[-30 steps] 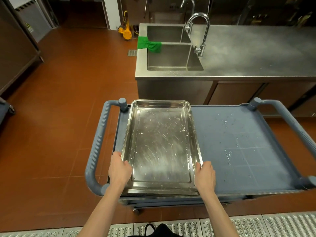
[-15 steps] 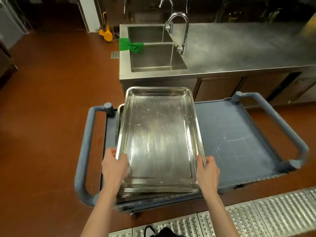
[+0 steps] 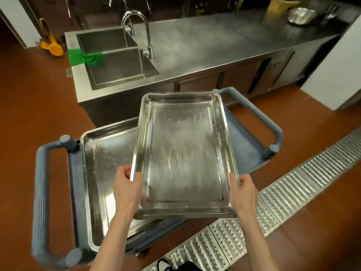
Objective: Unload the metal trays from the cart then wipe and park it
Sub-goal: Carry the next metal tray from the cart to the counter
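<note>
A shiny metal tray (image 3: 185, 153) is lifted clear above the blue-grey cart (image 3: 242, 145). My left hand (image 3: 127, 190) grips its left rim near the front corner, thumb over the edge. On the opposite rim my right hand (image 3: 243, 192) holds it the same way. Under it, a second metal tray (image 3: 105, 173) lies on the left part of the cart's top shelf, half hidden by the raised one. The cart's left handle (image 3: 42, 194) and right handle (image 3: 271, 126) both show.
A steel counter (image 3: 211, 44) with a double sink (image 3: 117, 61) and tall faucet (image 3: 140, 30) runs behind the cart. A green cloth (image 3: 84, 57) hangs over the sink's edge. A metal floor grate (image 3: 283, 194) runs at the right. A white wall (image 3: 336, 71) stands far right.
Both hands have lifted the top tray off the stack and carried it to the right, uncovering the second tray below. The view has swung right.
</note>
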Motion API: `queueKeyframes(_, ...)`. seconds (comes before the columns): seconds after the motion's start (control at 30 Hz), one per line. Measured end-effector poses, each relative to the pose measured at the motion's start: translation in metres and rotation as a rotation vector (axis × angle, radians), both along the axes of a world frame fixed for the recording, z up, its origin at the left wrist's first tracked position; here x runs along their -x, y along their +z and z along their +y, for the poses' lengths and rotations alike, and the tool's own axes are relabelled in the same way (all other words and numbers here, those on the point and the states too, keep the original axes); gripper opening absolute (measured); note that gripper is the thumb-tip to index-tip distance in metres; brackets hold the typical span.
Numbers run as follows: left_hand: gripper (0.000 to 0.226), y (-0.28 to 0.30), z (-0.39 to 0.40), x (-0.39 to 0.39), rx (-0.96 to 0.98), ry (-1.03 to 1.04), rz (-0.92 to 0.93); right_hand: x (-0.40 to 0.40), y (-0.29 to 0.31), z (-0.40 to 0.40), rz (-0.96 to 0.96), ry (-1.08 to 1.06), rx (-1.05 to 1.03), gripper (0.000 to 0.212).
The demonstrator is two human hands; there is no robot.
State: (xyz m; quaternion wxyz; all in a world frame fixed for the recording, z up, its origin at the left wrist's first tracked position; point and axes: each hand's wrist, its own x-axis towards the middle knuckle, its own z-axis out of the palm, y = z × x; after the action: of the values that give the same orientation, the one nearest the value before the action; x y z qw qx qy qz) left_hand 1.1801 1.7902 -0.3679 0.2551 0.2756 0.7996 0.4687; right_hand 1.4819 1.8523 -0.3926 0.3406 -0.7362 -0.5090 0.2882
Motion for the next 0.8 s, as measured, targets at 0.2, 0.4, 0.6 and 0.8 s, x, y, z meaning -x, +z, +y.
queueKeyframes(0.2, 0.013, 0.007, 0.021, -0.059, -0.005, -0.128, 0.014, -0.067, 0.013, -0.025, 0.021, -0.141, -0.033, 0.027)
queueKeyframes(0.4, 0.009, 0.015, 0.038, -0.126, -0.055, -0.265, 0.018, -0.129, 0.028, -0.052, 0.059, -0.293, -0.069, 0.025)
queueKeyframes(0.6, 0.013, 0.019, 0.041, -0.192, -0.062, -0.378, 0.028, -0.187, 0.033, -0.087, 0.091, -0.441, -0.040, 0.033)
queueKeyframes(0.8, 0.017, 0.023, 0.039, -0.262, -0.051, -0.484, 0.040, -0.248, 0.039, -0.119, 0.085, -0.563, -0.029, 0.033)
